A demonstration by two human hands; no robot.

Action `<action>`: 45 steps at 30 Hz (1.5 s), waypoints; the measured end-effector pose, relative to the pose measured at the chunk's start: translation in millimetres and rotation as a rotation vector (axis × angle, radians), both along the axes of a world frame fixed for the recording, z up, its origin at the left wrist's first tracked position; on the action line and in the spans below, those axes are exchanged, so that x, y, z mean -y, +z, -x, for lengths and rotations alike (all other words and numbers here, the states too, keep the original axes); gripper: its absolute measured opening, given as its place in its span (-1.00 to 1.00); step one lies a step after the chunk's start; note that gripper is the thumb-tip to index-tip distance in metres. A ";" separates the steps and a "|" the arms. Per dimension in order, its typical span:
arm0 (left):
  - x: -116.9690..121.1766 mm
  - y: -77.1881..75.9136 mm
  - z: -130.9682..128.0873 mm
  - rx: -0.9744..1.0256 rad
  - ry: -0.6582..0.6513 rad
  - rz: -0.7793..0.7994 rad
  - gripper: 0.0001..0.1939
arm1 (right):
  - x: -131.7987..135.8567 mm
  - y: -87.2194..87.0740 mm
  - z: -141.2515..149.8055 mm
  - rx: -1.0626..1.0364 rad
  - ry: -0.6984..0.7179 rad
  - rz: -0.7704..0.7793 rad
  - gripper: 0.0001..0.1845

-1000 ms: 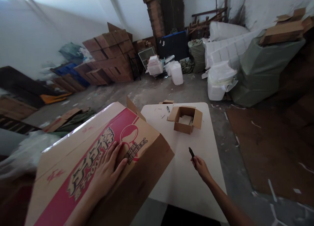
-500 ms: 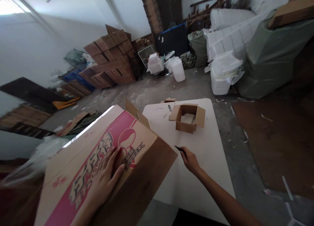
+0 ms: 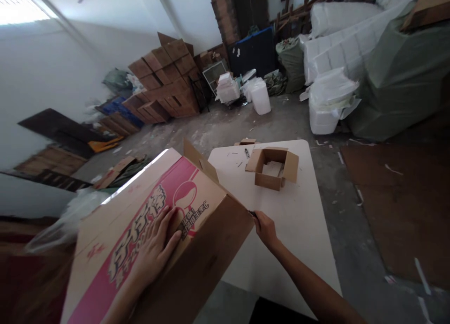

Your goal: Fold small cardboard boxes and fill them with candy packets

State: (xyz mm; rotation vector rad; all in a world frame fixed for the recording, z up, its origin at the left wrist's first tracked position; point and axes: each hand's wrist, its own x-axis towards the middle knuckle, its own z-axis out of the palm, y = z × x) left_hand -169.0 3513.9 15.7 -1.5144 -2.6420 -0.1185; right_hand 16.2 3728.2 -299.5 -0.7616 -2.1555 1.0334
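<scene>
A large cardboard carton (image 3: 207, 249) with a pink printed band stands tilted at the left side of the white table (image 3: 298, 249). My left hand (image 3: 158, 239) lies flat on its printed face, fingers stretched out and thumb apart. Beside the carton's right corner, my right hand (image 3: 265, 228) is closed around a thin black utility knife (image 3: 252, 214). The knife's tip meets the carton's corner edge, and the hand hides most of its handle. One flap (image 3: 198, 160) of the carton sticks up at the far side.
A small open cardboard box (image 3: 269, 181) with pale paper inside sits on the table. Small dark bits and another little box (image 3: 246, 141) are near the table's far edge. Stacked cartons (image 3: 168, 80), white foam boxes (image 3: 325, 113) and green sacks (image 3: 397, 85) stand beyond on the floor.
My right hand has moved slightly left, bringing the knife from just off the carton's corner to its edge. My left hand stays on the printed face. The view has shifted a little.
</scene>
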 end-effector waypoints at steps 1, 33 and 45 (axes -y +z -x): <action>0.3 -0.3 0.0 0.002 0.005 0.000 -0.38 | 1.7 -10.4 -7.0 0.041 -0.014 0.009 -0.61; -4.7 9.2 -14.5 0.069 0.064 -0.007 -0.34 | 49.5 47.7 14.1 -0.154 -0.176 0.421 -0.50; -3.9 4.8 -13.4 0.074 0.075 -0.003 -0.30 | 72.0 82.3 23.0 -0.121 -0.237 0.677 -0.49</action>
